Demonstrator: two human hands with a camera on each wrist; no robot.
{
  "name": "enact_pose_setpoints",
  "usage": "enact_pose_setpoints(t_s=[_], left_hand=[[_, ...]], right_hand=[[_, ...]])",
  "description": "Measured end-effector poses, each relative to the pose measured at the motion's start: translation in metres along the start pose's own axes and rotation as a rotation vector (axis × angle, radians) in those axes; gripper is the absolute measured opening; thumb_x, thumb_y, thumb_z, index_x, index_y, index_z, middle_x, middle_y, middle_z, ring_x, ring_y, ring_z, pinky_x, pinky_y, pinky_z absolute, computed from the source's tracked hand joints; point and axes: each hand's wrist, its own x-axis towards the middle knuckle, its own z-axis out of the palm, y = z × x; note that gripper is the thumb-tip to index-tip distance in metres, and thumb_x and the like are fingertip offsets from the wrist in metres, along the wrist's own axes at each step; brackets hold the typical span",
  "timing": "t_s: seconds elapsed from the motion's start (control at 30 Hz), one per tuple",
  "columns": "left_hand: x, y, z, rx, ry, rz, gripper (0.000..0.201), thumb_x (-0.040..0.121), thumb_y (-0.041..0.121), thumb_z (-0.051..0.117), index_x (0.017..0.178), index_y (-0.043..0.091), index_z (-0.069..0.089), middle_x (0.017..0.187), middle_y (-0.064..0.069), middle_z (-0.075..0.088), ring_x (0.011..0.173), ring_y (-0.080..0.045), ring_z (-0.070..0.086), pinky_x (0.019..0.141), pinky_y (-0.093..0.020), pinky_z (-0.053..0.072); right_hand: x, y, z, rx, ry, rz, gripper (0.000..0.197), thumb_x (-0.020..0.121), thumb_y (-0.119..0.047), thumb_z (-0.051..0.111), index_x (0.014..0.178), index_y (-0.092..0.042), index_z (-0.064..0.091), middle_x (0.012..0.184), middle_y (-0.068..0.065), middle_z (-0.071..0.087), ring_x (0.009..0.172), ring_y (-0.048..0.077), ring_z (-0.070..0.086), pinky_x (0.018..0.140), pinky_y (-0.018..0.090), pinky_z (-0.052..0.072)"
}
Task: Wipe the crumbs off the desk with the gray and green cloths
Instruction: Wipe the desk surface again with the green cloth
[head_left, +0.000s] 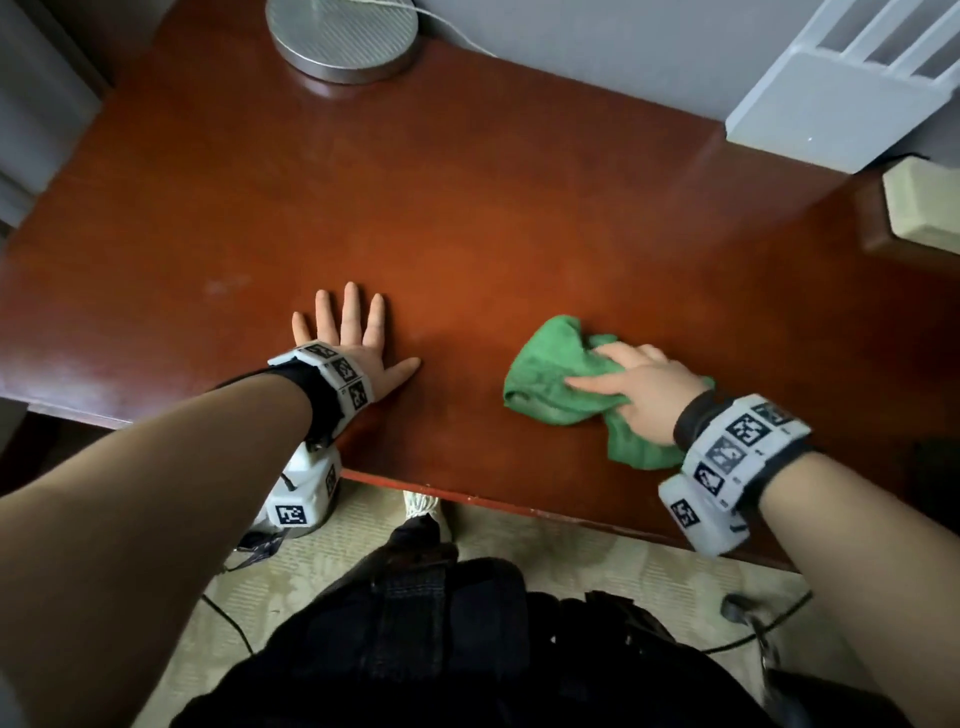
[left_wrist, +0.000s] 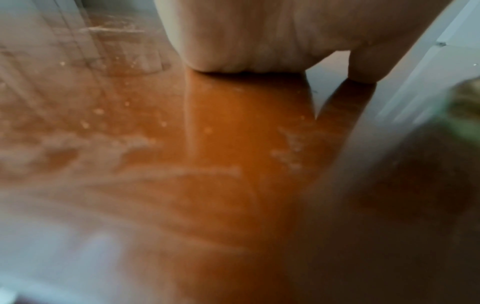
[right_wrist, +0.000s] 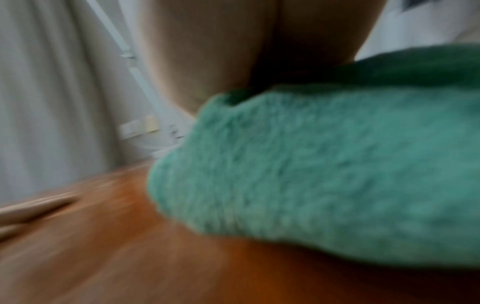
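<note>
Right hand (head_left: 641, 392) grips bunched green cloth (head_left: 558, 376) on desk (head_left: 467, 208), mid-wipe; left hand (head_left: 353, 338) flat, fingers spread, holding nothing; pale crumbs (left_wrist: 98, 111) remain; gray cloth unseen.

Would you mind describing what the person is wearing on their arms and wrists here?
Both forearms are bare, with no sleeves. The left hand and the right hand each have a black wrist strap carrying white blocks printed with black square markers. A white camera box hangs under each wrist.
</note>
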Motion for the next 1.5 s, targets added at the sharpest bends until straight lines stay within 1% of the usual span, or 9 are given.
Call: enact_pose_setpoints(t_s=[0.17,0.23,0.53,0.67,0.77,1.03,1.1,1.3,1.5], left_hand=[[0.002,-0.001,0.001,-0.010,0.012,0.003,0.089,0.084,0.073,0.023,0.147,0.025,-0.016,0.154,-0.003,-0.025,0.142,-0.033,-0.018,0.114,-0.053,-0.005],[0.001,0.000,0.002,-0.010,0.019,0.002,0.089,0.084,0.073,0.024,0.147,0.026,-0.015,0.154,-0.002,-0.024,0.142,-0.033,-0.018,0.114,-0.053,-0.004],[-0.006,0.001,0.002,-0.003,0.054,-0.004,0.087,0.084,0.073,0.022,0.148,0.026,-0.014,0.155,-0.002,-0.023,0.143,-0.033,-0.016,0.115,-0.052,-0.003],[-0.013,0.005,0.010,-0.028,0.107,0.009,0.082,0.088,0.068,0.023,0.149,0.025,-0.009,0.156,-0.004,-0.018,0.144,-0.031,-0.013,0.116,-0.051,-0.001],[-0.024,0.006,0.020,-0.022,0.078,0.020,0.080,0.088,0.067,0.024,0.149,0.026,-0.009,0.156,-0.004,-0.018,0.144,-0.030,-0.013,0.116,-0.048,-0.002],[-0.043,0.024,0.036,-0.033,0.039,-0.008,0.085,0.086,0.070,0.022,0.148,0.023,-0.013,0.155,-0.006,-0.020,0.142,-0.034,-0.015,0.114,-0.053,-0.003],[-0.044,0.025,0.035,-0.035,0.044,-0.006,0.089,0.084,0.073,0.024,0.148,0.023,-0.013,0.155,-0.006,-0.021,0.142,-0.034,-0.016,0.114,-0.053,-0.003],[-0.046,0.023,0.034,-0.024,0.039,-0.003,0.106,0.074,0.082,0.032,0.147,0.023,-0.015,0.155,-0.005,-0.022,0.142,-0.034,-0.016,0.114,-0.054,-0.002],[-0.047,0.022,0.033,-0.022,0.026,0.005,0.111,0.070,0.085,0.035,0.147,0.024,-0.017,0.154,-0.004,-0.024,0.142,-0.034,-0.017,0.114,-0.055,-0.002]], right_hand=[[0.015,0.027,-0.007,0.221,0.182,0.613,0.055,0.095,-0.019,0.041,0.142,-0.046,0.028,0.153,-0.001,0.012,0.126,0.034,0.029,0.107,0.044,0.030],[0.013,0.015,-0.003,0.248,0.131,0.698,0.054,0.095,-0.020,0.042,0.142,-0.044,0.027,0.152,0.001,0.012,0.128,0.034,0.026,0.106,0.045,0.028],[-0.057,-0.024,0.036,-0.019,-0.010,0.054,0.066,0.092,-0.007,0.037,0.141,-0.051,0.025,0.154,-0.007,0.012,0.132,0.027,0.022,0.109,0.038,0.024],[-0.061,0.028,0.034,0.127,0.148,0.564,0.061,0.095,-0.014,0.039,0.142,-0.049,0.022,0.155,-0.002,0.012,0.128,0.034,0.027,0.107,0.043,0.030],[-0.070,0.029,0.046,0.330,0.029,0.882,0.062,0.094,-0.017,0.042,0.144,-0.046,0.020,0.153,-0.003,0.005,0.130,0.035,0.023,0.108,0.047,0.028],[-0.095,-0.060,0.085,0.101,0.147,0.239,0.065,0.090,-0.011,0.040,0.142,-0.047,0.024,0.152,-0.002,0.014,0.127,0.031,0.024,0.106,0.040,0.026],[-0.090,-0.042,0.079,0.118,0.165,0.259,0.066,0.090,-0.009,0.040,0.141,-0.049,0.026,0.153,-0.001,0.016,0.126,0.032,0.028,0.105,0.039,0.030],[-0.086,0.003,0.066,0.288,0.095,0.906,0.060,0.092,-0.021,0.046,0.144,-0.040,0.023,0.152,0.003,0.010,0.130,0.035,0.023,0.106,0.045,0.030],[-0.075,-0.077,0.076,0.141,0.222,0.430,0.063,0.087,-0.017,0.048,0.142,-0.041,0.029,0.147,0.003,0.021,0.123,0.034,0.029,0.099,0.042,0.032]])
